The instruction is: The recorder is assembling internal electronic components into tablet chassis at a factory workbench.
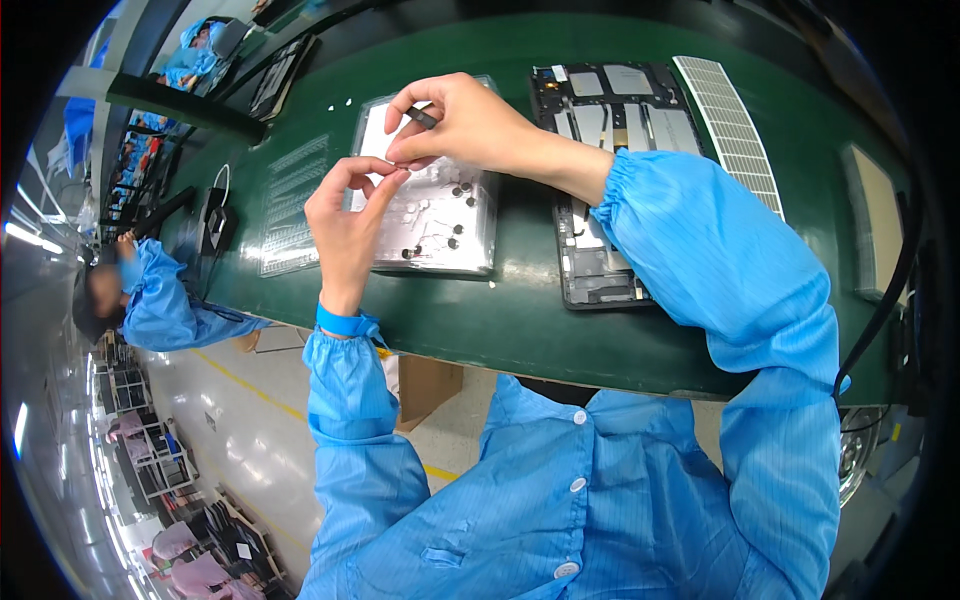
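Fingertips (404, 176) of both hands come together over the left part of the bench, the left hand (343, 215) below and the right hand (470, 128) above. The left thumb and index finger are pinched narrow; whether anything sits between them is too small for me to tell. The right thumb and index finger bend round toward the same spot, and the curl of that hand holds a black stub (422, 118). Its long axis slants, one end up and to the left toward the arched index finger, the other down and to the right into the palm, where the hand hides it. So it lies above the meeting tips, inside the crook of the fingers, and from here I can't make out what it is. Beneath the hands is a clear tray (482, 255), partly covered by them, bearing small dark round parts (456, 230) with thin wires. Left of it lies a ribbed clear plastic sheet (290, 235); to the right, an opened flat device (610, 295) disappears partly under the right sleeve (730, 250). Beyond that curves a white gridded strip (730, 125). At far left, a co-worker in blue (165, 312) is small and blurred.
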A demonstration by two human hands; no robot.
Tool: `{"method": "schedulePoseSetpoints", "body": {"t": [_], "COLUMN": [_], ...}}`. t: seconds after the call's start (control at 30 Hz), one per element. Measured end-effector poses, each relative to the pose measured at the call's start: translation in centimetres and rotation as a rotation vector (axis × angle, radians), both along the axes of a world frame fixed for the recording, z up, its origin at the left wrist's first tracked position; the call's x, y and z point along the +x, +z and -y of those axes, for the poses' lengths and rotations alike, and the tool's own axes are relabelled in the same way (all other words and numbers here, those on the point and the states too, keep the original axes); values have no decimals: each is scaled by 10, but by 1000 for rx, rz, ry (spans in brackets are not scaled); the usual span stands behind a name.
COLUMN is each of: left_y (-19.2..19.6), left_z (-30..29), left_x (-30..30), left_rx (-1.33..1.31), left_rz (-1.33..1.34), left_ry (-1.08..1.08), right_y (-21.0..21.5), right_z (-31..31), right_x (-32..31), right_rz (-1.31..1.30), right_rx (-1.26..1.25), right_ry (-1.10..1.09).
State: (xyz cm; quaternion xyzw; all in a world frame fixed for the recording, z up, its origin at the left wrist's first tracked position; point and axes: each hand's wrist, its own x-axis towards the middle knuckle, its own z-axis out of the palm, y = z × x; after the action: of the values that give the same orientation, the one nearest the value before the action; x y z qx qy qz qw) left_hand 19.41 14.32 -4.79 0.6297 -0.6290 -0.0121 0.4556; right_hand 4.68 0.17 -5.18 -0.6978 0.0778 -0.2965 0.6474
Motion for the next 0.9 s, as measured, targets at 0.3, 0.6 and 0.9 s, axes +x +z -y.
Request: {"method": "schedulePoseSetpoints", "body": {"t": [0.3, 0.6, 0.9], "left_y": [2, 3, 23], "left_z": [-2, -2, -11], "left_x": [1, 2, -7], "left_rx": [47, 88, 245], "left_rz": [24, 78, -49], "left_ry": [10, -21, 21], "right_y": [-2, -9, 5], "right_z": [4, 8, 9], "right_x": [5, 9, 0], "right_rz": [4, 16, -15], "right_rx": [-17, 9, -53], "right_ry": [25, 71, -9]}}
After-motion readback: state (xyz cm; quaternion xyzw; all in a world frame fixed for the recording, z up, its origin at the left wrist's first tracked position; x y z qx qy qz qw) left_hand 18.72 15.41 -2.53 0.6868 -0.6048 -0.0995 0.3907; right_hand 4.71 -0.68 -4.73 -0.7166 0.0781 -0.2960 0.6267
